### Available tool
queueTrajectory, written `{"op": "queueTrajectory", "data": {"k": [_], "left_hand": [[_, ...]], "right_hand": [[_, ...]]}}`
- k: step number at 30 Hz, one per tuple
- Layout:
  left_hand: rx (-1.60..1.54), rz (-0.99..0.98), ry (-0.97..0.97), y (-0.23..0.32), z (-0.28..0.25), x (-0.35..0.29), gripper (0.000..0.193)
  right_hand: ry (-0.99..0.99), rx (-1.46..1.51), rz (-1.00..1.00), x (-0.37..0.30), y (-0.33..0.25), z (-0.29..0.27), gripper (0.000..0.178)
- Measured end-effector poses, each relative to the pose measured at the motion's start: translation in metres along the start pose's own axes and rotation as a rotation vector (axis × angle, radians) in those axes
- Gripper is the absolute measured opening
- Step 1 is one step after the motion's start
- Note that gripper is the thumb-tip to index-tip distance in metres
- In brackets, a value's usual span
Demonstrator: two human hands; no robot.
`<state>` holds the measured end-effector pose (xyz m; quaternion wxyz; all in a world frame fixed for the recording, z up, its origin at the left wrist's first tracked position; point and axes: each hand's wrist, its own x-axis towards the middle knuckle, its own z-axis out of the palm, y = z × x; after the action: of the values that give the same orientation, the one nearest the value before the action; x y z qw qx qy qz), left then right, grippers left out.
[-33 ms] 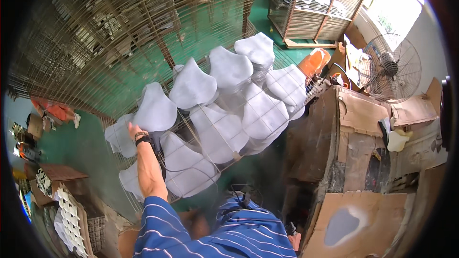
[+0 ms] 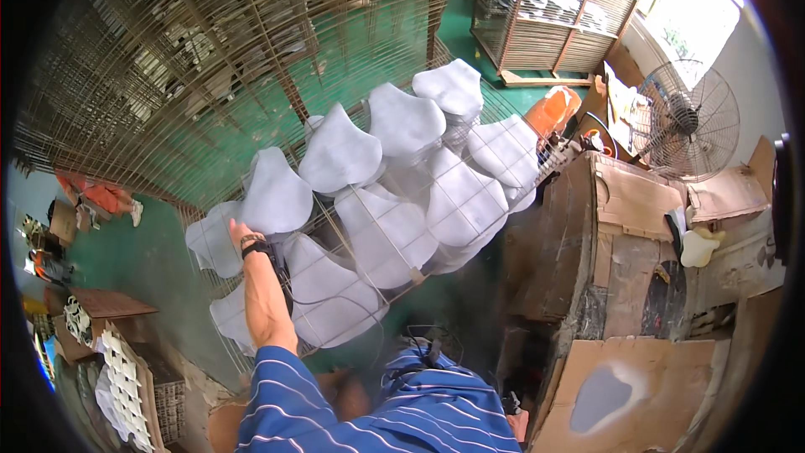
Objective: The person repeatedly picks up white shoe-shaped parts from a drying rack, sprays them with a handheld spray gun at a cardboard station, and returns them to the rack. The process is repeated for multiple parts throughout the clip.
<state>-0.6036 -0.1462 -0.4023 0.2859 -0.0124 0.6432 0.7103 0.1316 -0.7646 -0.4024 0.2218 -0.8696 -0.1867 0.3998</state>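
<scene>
My left hand [image 2: 241,233], with a dark band at the wrist, reaches up to the left part of a wire rack [image 2: 415,275]. Its fingers look bent together at the lower left edge of a pale grey, seat-shaped panel [image 2: 275,191]. What they grip, panel edge or wire, is hidden. Just left of the hand lies another pale panel [image 2: 214,239]. Several more of these rounded panels [image 2: 387,231] lie in rows on the wires, with others stacked beneath. A thin dark cord [image 2: 335,299] loops across the near panels. My right hand does not show.
Tall wire racks [image 2: 289,33] stand behind, over a green floor. Cardboard-covered boxes [image 2: 633,189] fill the right, with a large fan [image 2: 685,120] beyond. A cardboard sheet [image 2: 545,419] carries a grey patch with a white halo. White moulded pieces [image 2: 126,382] stand at lower left.
My left hand has shifted slightly right and down along the panel's edge. The rest of the picture has moved only a little, as a whole.
</scene>
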Motion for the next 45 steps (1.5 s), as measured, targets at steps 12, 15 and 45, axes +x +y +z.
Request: {"op": "queueTrajectory", "data": {"k": [12, 15, 45], "left_hand": [[0.617, 0.459, 0.288, -0.035, 0.013, -0.144, 0.066], [0.453, 0.492, -0.145, -0.048, 0.023, -0.233, 0.059], [1.427, 0.412, -2.087, -0.233, -0.041, -0.628, 0.044]], "right_hand": [[0.047, 0.026, -0.092, 0.009, 0.020, -0.008, 0.028], [0.087, 0.057, -0.144, 0.010, 0.039, -0.013, 0.030], [0.524, 0.237, 0.075, -0.096, 0.077, -0.068, 0.051]]}}
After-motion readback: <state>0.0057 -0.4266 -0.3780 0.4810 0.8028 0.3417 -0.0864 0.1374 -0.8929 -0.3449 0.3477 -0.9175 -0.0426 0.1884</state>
